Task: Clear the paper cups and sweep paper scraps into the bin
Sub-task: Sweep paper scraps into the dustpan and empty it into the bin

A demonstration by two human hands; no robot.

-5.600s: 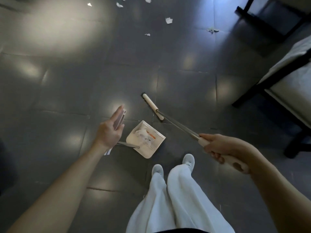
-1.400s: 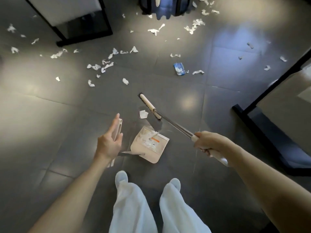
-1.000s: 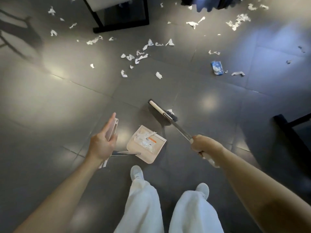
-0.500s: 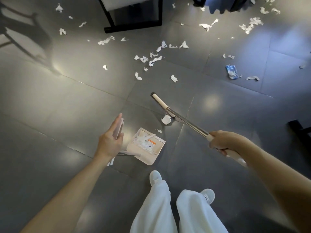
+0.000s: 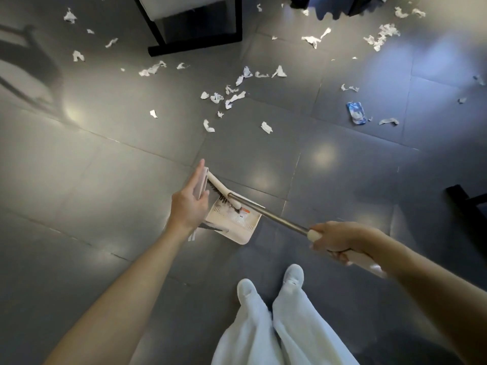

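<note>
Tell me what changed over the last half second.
The broom head swept back from the floor into the dustpan; the paper scrap beside it is gone from the tile. Left hand still holds the dustpan handle, right hand the broom handle; far scraps remain.

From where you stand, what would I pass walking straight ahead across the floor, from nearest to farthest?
Shoes → dustpan → lone scrap → scrap cluster → chair base
</note>
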